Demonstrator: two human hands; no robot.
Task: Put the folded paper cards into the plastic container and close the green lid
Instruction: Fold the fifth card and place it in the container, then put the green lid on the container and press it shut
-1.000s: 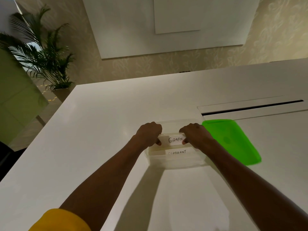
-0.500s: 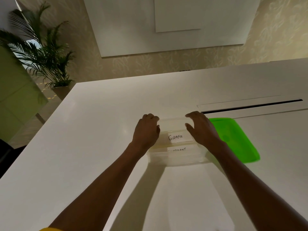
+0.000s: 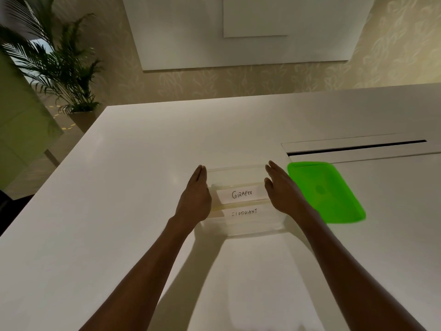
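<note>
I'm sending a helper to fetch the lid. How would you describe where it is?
On the white table, find the clear container between the two hands. The green lid lies flat just to its right, beside the right hand; it is the only bright-coloured thing there.

lid (image 3: 327,192) — bright green. container (image 3: 241,225) clear, holding white cards (image 3: 241,194) with black handwritten lettering. table (image 3: 133,187) plain white. wall (image 3: 393,51) — cream with a pale leaf pattern. plant (image 3: 55,65) dark green.
</note>
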